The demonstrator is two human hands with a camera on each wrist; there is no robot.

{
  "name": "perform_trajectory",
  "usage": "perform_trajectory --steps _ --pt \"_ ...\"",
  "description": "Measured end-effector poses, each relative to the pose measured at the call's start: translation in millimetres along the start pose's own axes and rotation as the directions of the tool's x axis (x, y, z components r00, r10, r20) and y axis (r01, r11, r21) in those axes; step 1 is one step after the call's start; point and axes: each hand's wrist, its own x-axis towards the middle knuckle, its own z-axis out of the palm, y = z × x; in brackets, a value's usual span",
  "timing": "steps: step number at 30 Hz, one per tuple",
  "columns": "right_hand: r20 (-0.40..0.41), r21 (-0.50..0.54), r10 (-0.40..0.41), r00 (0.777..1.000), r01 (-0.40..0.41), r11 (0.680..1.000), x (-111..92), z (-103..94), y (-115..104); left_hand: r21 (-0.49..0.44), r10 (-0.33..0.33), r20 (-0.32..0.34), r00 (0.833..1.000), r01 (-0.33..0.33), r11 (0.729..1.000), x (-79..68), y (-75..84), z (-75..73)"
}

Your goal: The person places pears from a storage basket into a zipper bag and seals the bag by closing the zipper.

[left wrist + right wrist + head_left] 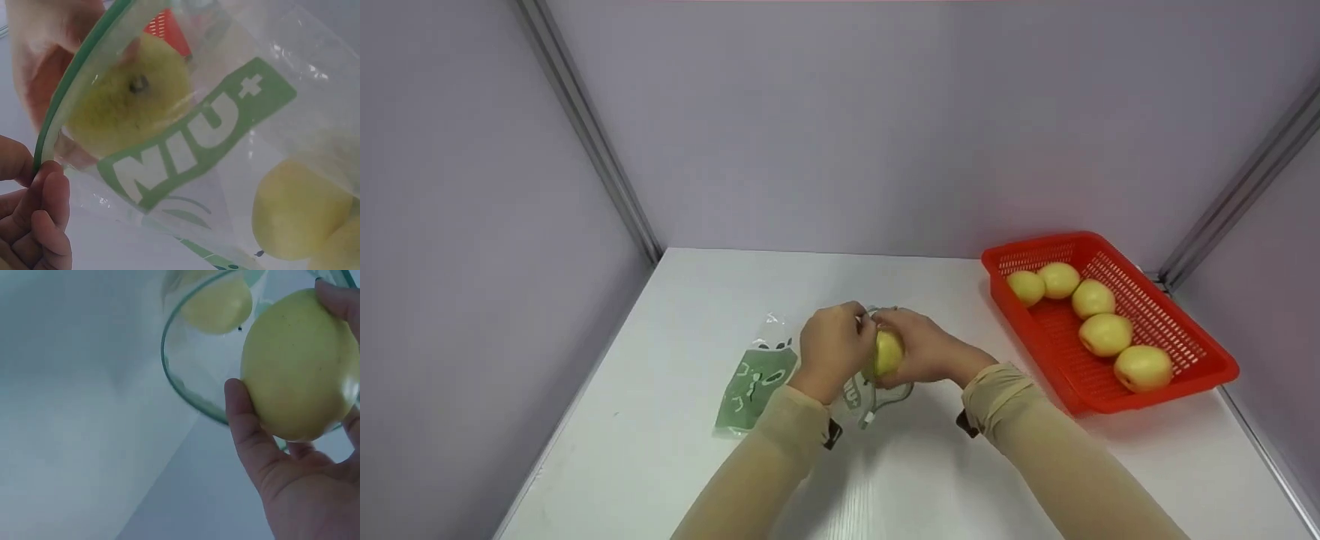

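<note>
Beige cloth sleeves [757, 472] are slanting in front of a clear, green-rimmed plastic bag [197, 149]. The left hand [832, 346] is pinching its rim, the right hand [921, 349] gripping a round yellow fruit [889, 354] at the mouth; rightward, a red plastic basket [1039, 356] is standing.

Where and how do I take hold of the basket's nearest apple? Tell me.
Take the apple by its opposite rounded sides, probably best from above: the basket is open on top, while its walls and the next apple crowd the lower sides, so a sideways approach looks awkward.
</note>
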Motion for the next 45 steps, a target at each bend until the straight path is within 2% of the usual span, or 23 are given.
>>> perform_trajectory --steps 3,7,10,12,18,28,37,45 --pt "-0.008 0.057 0.052 0.999 -0.051 0.997 3.3 9.0 -2.1 0.009 0.011 -0.006 1.0 -0.011 1.0 0.1 1.2 -0.9" --pt "0.025 0.229 0.099 0.995 -0.102 0.968 3.8 15.0 -4.2 0.008 0.028 -0.019 0.999 -0.027 1.0 -0.1 2.5 -3.1" --pt "0.052 0.366 0.082 0.995 -0.096 0.926 2.9 12.8 -5.8 0.004 0.043 -0.037 0.998 -0.043 0.999 0.5 3.1 -5.3" --pt "0.045 0.382 0.057 0.997 -0.07 0.921 1.7 8.5 -5.8 0.004 0.052 -0.046 0.998 -0.052 0.999 1.3 3.0 -6.9" --pt "-0.013 0.297 0.052 0.999 -0.046 0.954 -6.1 -10.5 2.8 0.011 0.033 -0.022 0.999 -0.033 0.999 1.5 1.1 -10.5" --pt "-0.032 0.181 0.132 0.991 -0.124 0.976 -22.1 -48.1 32.9 -0.017 -0.009 0.01 1.0 0.009 1.0 1.9 0.3 -7.9" --pt "-0.066 0.125 0.227 0.972 -0.218 0.968 -35.1 -89.6 60.2 -0.021 -0.008 -0.003 1.0 0.008 1.0 0.9 1.7 -4.0" --pt "-0.105 0.077 0.326 0.94 -0.319 0.945 -50.8 -119.6 102.8 -0.017 -0.018 0.01 1.0 0.018 1.0 -2.3 3.3 -4.8"
